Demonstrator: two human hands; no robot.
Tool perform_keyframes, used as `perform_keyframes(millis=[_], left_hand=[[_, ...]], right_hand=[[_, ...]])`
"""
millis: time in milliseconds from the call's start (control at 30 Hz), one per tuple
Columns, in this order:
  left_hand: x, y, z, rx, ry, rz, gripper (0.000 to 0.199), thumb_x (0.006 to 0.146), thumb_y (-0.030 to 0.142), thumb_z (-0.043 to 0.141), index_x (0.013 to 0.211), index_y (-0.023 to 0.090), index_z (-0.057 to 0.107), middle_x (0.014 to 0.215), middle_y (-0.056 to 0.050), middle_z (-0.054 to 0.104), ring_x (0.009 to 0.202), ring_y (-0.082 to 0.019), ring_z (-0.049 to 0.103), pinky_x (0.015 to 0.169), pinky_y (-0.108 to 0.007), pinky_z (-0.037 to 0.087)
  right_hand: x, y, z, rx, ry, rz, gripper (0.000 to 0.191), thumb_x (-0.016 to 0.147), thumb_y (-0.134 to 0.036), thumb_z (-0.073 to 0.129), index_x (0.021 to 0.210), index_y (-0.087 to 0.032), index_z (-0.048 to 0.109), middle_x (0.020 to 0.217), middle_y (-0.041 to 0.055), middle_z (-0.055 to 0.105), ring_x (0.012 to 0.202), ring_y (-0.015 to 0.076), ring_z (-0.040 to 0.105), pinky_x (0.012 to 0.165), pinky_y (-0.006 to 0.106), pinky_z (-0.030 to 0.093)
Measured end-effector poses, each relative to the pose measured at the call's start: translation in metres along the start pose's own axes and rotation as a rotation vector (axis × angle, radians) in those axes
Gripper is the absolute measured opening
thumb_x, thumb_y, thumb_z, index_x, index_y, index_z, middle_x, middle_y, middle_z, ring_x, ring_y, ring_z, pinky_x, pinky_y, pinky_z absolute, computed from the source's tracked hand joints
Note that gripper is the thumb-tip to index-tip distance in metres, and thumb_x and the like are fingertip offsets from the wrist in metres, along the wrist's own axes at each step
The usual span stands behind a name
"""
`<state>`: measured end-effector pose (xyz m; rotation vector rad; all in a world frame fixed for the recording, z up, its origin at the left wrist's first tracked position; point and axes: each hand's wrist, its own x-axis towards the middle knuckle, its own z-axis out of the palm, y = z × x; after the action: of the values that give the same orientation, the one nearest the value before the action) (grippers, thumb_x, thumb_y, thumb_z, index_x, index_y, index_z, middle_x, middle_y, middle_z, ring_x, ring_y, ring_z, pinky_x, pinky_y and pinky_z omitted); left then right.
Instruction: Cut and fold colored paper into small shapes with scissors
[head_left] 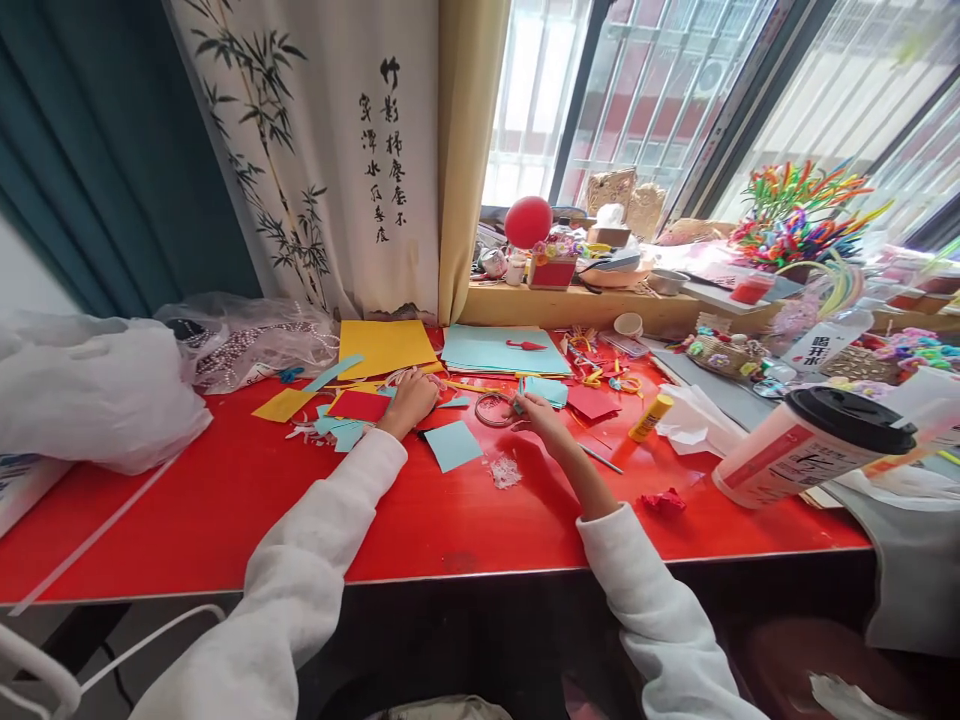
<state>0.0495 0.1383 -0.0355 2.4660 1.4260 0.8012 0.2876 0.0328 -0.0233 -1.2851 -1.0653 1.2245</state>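
Observation:
My left hand (412, 400) reaches over the paper scraps at the middle of the red table, its fingers at some thin pale strands and partly hidden. To its right, my right hand (534, 412) has its fingers bent at the edge of a thin round hoop (493, 409) lying near the table's middle. A light blue square (454, 445) and a red piece of paper (360, 405) lie beside my left hand. Small blue papers (546, 391) sit just behind my right hand. Nearer to me is a small white lacy piece (505, 472).
Yellow sheets (386, 348) and large blue sheets (491, 350) lie at the back. A glue stick (651, 417), a crumpled red piece (664, 502) and a lidded cup (814, 450) stand or lie right. Plastic bags (97, 385) fill the left.

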Motion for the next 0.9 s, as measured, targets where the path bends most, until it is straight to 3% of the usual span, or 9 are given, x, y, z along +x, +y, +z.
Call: perform_keyframes(millis=[67, 133, 200, 300, 367, 467, 633, 767, 900], left_hand=[[0.005, -0.002, -0.002, -0.057, -0.010, -0.048, 0.030, 0.090, 0.034, 0.056, 0.112, 0.015, 0.061, 0.118, -0.011, 0.061, 0.106, -0.022, 0.059, 0.091, -0.042, 0.051], [0.010, -0.005, -0.012, -0.153, 0.015, -0.116, 0.017, 0.085, 0.029, 0.061, 0.084, 0.013, 0.066, 0.103, -0.013, 0.066, 0.108, -0.026, 0.057, 0.095, -0.041, 0.047], [0.012, -0.007, -0.027, -0.283, 0.051, -0.170, 0.019, 0.081, 0.027, 0.063, 0.067, 0.015, 0.061, 0.090, -0.012, 0.067, 0.109, -0.028, 0.056, 0.092, -0.040, 0.045], [0.008, -0.006, -0.054, -0.544, 0.077, -0.205, 0.021, 0.085, 0.033, 0.056, 0.072, 0.016, 0.059, 0.074, -0.009, 0.066, 0.091, -0.022, 0.061, 0.081, -0.035, 0.048], [0.000, -0.001, -0.068, -0.731, 0.093, -0.200, 0.023, 0.085, 0.038, 0.057, 0.079, 0.016, 0.058, 0.075, -0.007, 0.065, 0.075, -0.017, 0.061, 0.078, -0.034, 0.050], [-0.011, 0.010, -0.080, -0.975, 0.134, -0.175, 0.024, 0.082, 0.040, 0.061, 0.084, 0.017, 0.054, 0.077, -0.004, 0.063, 0.072, -0.013, 0.060, 0.079, -0.032, 0.050], [-0.014, 0.018, -0.077, -1.225, 0.216, -0.153, 0.012, 0.084, 0.028, 0.057, 0.082, 0.019, 0.049, 0.077, 0.001, 0.056, 0.071, -0.008, 0.056, 0.082, -0.026, 0.049], [-0.011, 0.014, -0.062, -1.283, 0.165, -0.185, 0.017, 0.080, 0.031, 0.061, 0.082, 0.018, 0.050, 0.074, 0.001, 0.055, 0.068, -0.008, 0.056, 0.078, -0.027, 0.051], [-0.015, 0.016, -0.050, -1.214, 0.094, -0.168, 0.026, 0.083, 0.043, 0.058, 0.086, 0.018, 0.055, 0.087, -0.004, 0.061, 0.082, -0.012, 0.061, 0.082, -0.028, 0.051]], right_hand=[[0.000, 0.000, 0.000, -0.006, 0.010, -0.010, 0.020, 0.087, -0.035, 0.056, 0.075, -0.019, 0.052, 0.071, 0.0041, 0.068, 0.057, 0.0118, 0.062, 0.053, 0.022, 0.050], [0.001, -0.001, 0.000, -0.013, 0.018, -0.022, 0.022, 0.088, -0.035, 0.054, 0.074, -0.019, 0.050, 0.072, 0.0036, 0.067, 0.056, 0.0106, 0.061, 0.054, 0.021, 0.050], [0.002, -0.001, 0.001, -0.024, 0.014, -0.031, 0.022, 0.090, -0.035, 0.051, 0.074, -0.019, 0.049, 0.072, 0.0036, 0.066, 0.056, 0.0104, 0.060, 0.054, 0.021, 0.049], [0.002, -0.001, 0.005, -0.058, -0.010, -0.060, 0.025, 0.091, -0.037, 0.048, 0.074, -0.020, 0.048, 0.070, 0.0036, 0.064, 0.056, 0.0115, 0.059, 0.052, 0.022, 0.048], [-0.001, -0.002, 0.009, -0.091, -0.040, -0.110, 0.026, 0.088, -0.040, 0.053, 0.074, -0.019, 0.050, 0.071, 0.0033, 0.063, 0.060, 0.0128, 0.059, 0.052, 0.023, 0.048], [-0.008, -0.008, 0.014, -0.130, -0.115, -0.218, 0.026, 0.079, -0.042, 0.066, 0.075, -0.017, 0.059, 0.081, 0.0035, 0.062, 0.078, 0.0150, 0.060, 0.066, 0.025, 0.051], [-0.006, -0.029, 0.035, -0.090, -0.205, -0.342, 0.029, 0.080, -0.047, 0.064, 0.084, -0.019, 0.067, 0.107, 0.0030, 0.063, 0.102, 0.0157, 0.057, 0.092, 0.027, 0.045], [0.020, -0.037, 0.071, 0.314, -0.310, -0.260, 0.023, 0.072, -0.040, 0.075, 0.077, -0.018, 0.069, 0.096, 0.0034, 0.068, 0.097, 0.0156, 0.060, 0.093, 0.027, 0.044], [0.048, -0.026, 0.099, 0.492, -0.265, -0.184, 0.021, 0.069, -0.035, 0.078, 0.073, -0.017, 0.067, 0.081, 0.0035, 0.068, 0.084, 0.0158, 0.063, 0.087, 0.031, 0.049]])
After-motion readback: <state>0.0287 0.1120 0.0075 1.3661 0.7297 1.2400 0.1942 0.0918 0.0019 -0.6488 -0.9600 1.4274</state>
